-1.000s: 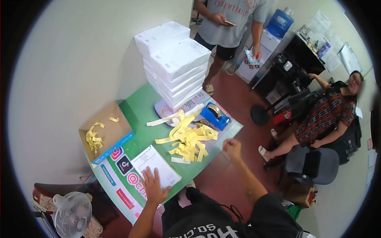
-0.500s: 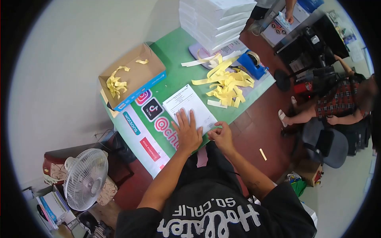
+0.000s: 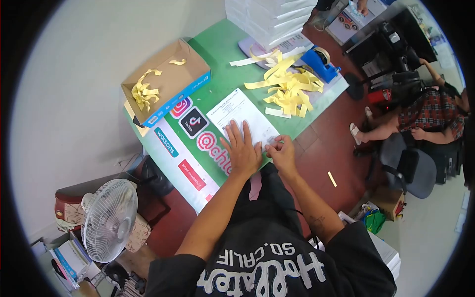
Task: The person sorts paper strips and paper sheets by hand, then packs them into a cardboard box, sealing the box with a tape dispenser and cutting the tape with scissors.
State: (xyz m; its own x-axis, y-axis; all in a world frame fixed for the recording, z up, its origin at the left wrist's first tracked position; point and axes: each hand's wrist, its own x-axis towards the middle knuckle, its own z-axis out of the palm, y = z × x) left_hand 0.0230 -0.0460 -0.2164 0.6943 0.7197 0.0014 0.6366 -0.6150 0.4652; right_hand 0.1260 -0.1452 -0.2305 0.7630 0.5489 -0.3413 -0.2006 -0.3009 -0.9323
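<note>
A white pad of printed forms (image 3: 242, 110) lies at an angle on the green table near its front edge. Its lines of print are too small to read. My left hand (image 3: 243, 152) rests flat on its lower part with the fingers spread. At the pad's near right corner, my right hand (image 3: 283, 156) has thumb and forefinger pinched together on the paper's edge. Beyond the pad is a heap of yellow paper strips (image 3: 292, 86), with a blue tape dispenser (image 3: 321, 64) beside it.
A shallow cardboard box (image 3: 173, 81) holding some yellow strips stands at the left. Tall stacks of white paper (image 3: 269, 22) rise at the table's far end. An electric fan (image 3: 110, 220) is at lower left. On the right, a person (image 3: 428, 116) sits by a grey chair (image 3: 408, 163).
The view has shifted slightly. My right hand's thumb and forefinger have closed together at the pad's corner, while my left hand stays flat on the pad.
</note>
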